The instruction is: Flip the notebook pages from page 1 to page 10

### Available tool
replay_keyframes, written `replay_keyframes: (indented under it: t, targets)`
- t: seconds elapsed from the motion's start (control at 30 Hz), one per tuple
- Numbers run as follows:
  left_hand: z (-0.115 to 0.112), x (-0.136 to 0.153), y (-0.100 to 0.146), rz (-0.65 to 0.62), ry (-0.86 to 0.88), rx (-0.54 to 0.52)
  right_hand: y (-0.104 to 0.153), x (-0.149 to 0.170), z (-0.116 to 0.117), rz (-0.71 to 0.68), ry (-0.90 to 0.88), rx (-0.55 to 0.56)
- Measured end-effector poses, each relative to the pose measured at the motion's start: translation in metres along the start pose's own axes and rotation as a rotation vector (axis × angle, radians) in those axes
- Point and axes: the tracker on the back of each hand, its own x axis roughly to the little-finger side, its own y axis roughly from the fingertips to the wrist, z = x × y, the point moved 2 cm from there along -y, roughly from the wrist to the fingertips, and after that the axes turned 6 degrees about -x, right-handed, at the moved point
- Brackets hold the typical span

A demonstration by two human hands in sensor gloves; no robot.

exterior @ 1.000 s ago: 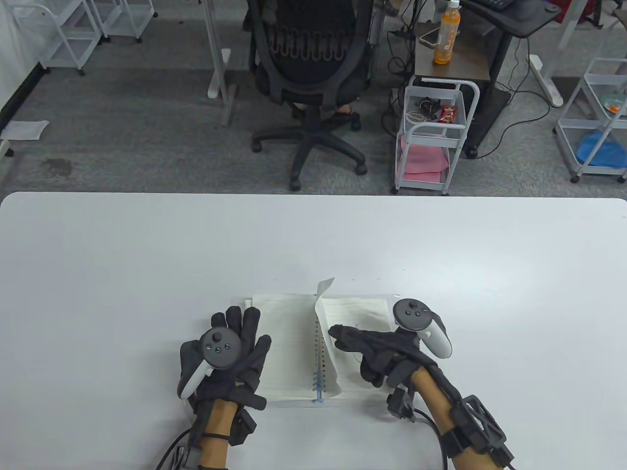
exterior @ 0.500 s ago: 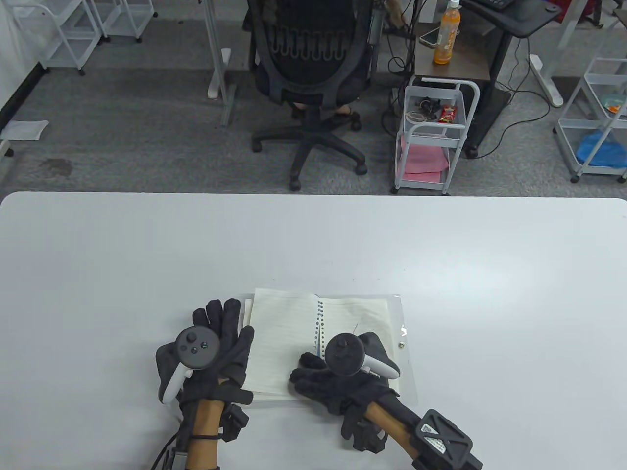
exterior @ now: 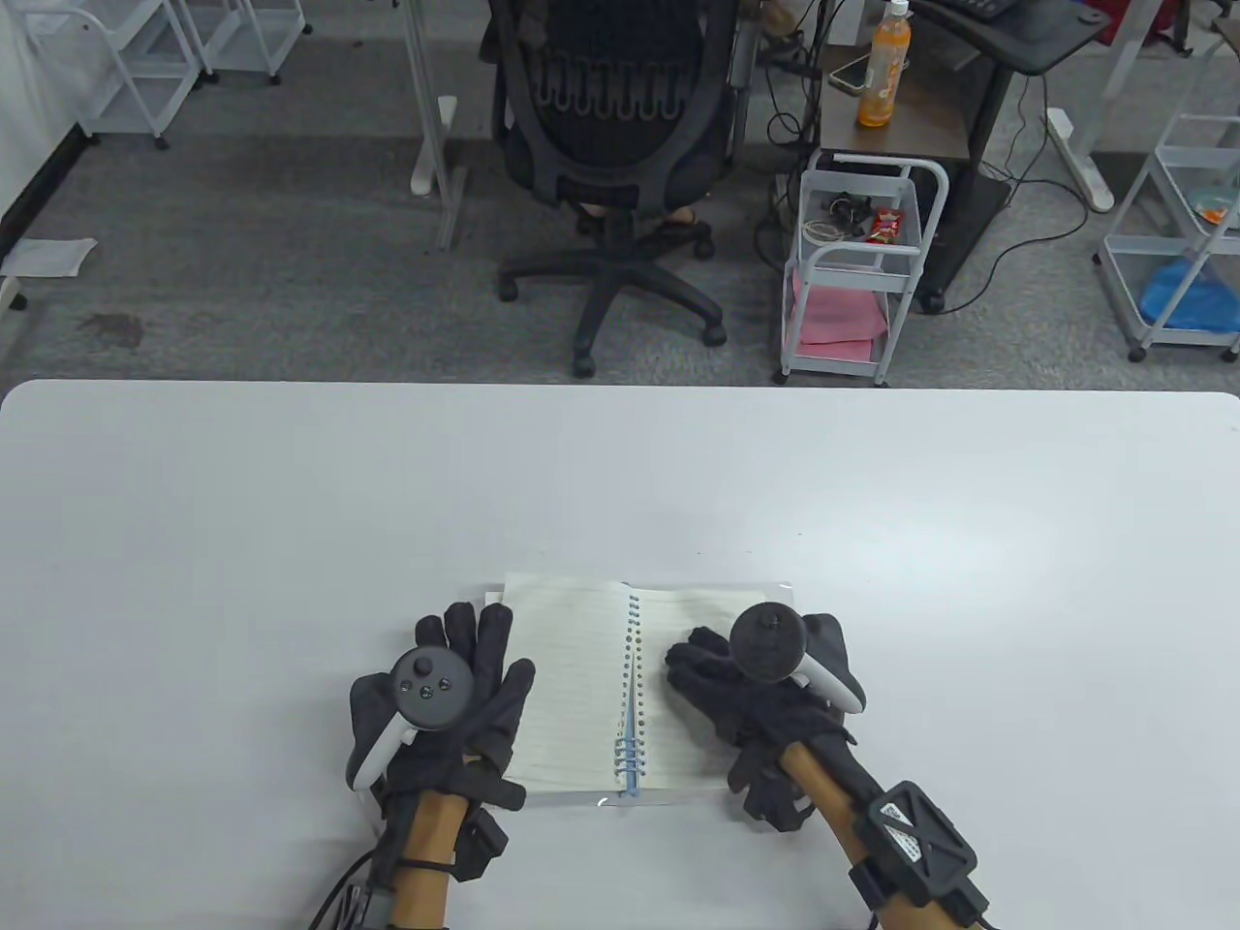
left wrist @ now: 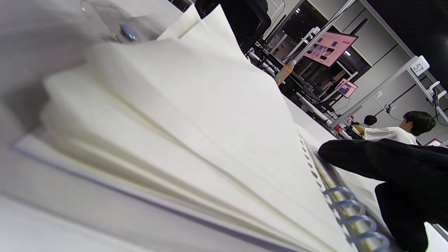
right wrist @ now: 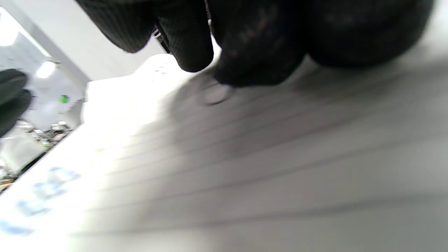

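Note:
A spiral notebook [exterior: 572, 678] lies open near the table's front edge, lined pages on both sides of the blue spiral [exterior: 630, 722]. My left hand [exterior: 465, 668] lies flat with fingers spread on the left page's outer edge. My right hand [exterior: 717, 678] rests on the right page, fingers pointing toward the spiral. In the left wrist view the turned pages [left wrist: 196, 115] fan in a loose stack, with the spiral [left wrist: 353, 217] and my right hand [left wrist: 392, 164] behind. In the right wrist view my fingertips [right wrist: 255, 52] touch the lined page [right wrist: 280, 157].
The white table [exterior: 291, 504] stretches wide around the notebook. Beyond its far edge stand a black office chair [exterior: 610, 145], a white trolley [exterior: 862, 262] and an orange bottle [exterior: 883, 77] on a side desk.
A page that my right hand held upright at the spine went over to the left and lies flat. My right hand then came back onto the right page. My left hand shifted left, then returned.

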Motion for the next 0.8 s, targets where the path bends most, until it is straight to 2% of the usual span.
replay_keyframes:
  t: [0.17, 0.3, 0.5, 0.8]
  targets:
    - [-0.01, -0.006, -0.003, -0.008, -0.046, 0.035, -0.008, 0.027, -0.011, 0.145, 0.021, 0.082]
    - [-0.013, -0.006, -0.004, -0.005, -0.057, 0.046, -0.015, 0.04, -0.015, 0.249, 0.037, 0.072]
    - [-0.014, -0.006, -0.004, 0.0, -0.058, 0.051, -0.018, 0.048, -0.019, 0.29, 0.015, 0.067]
    - [-0.014, -0.006, -0.004, 0.006, -0.055, 0.061, -0.016, 0.042, -0.019, 0.262, 0.044, 0.089]
